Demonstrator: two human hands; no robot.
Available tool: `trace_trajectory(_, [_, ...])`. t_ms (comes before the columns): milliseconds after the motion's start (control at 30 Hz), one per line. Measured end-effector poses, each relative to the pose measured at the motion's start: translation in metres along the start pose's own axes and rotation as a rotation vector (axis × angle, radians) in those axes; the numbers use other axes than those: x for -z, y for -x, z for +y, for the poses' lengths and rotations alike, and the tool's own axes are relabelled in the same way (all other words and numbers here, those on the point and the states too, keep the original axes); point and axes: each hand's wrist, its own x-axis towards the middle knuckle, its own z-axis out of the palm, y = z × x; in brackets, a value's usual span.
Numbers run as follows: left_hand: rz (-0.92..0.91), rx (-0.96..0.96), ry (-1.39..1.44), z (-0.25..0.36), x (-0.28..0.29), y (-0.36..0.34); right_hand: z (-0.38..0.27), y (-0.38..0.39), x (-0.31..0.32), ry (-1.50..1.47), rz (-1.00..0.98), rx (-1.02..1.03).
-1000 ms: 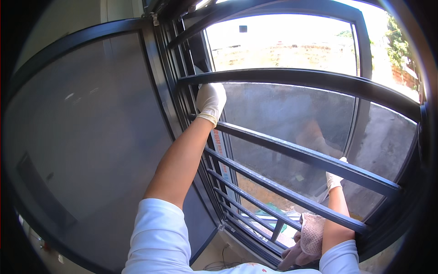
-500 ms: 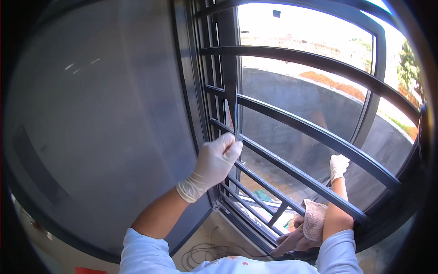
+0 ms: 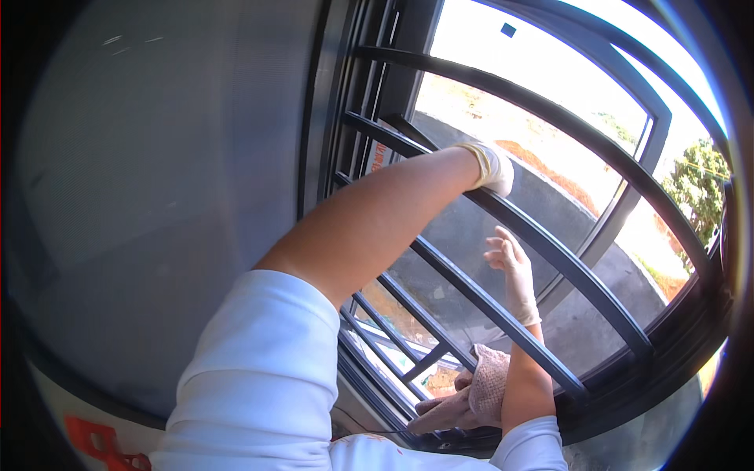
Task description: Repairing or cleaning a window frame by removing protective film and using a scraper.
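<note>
My left hand (image 3: 496,170), in a whitish glove, reaches over one of the dark window bars (image 3: 542,235). Its fingers are hidden behind the wrist and bar. A flat dark strip (image 3: 410,132) slants behind the bars toward this hand; whether the hand holds it cannot be seen. My right hand (image 3: 512,271), gloved too, is beyond the bars with its fingers apart and nothing in them. Past it stands the opened window sash (image 3: 609,228). A pinkish-brown cloth (image 3: 488,385) hangs beside my right forearm at the lower bars.
A large grey panel (image 3: 157,235) fills the left side. Horizontal bars cross the opening and leave narrow gaps around my right arm. Outside are a grey wall (image 3: 448,228) and a tree (image 3: 699,184). A red object (image 3: 98,439) lies at the lower left.
My left hand has moved right and outward from the strip's lower end to over a bar. My right hand has moved left from the sash and opened from a fist. The view has shifted.
</note>
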Motion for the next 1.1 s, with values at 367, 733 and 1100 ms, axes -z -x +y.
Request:
trace_trajectory(367, [-0.203,0.015,0.109,-0.016,-0.005,-0.004,-0.027,-0.037,-0.042,-0.872,-0.421,-0.079])
trace_trajectory(733, [-0.038,0.093,0.627,-0.007,0.003,0.012,-0.018,-0.056,-0.038,-0.859,-0.321,0.025])
trace_trajectory(1100, [0.446,-0.275,0.181,-0.027,-0.013,-0.002,-0.037,-0.038,-0.066,-0.816,-0.255,0.054])
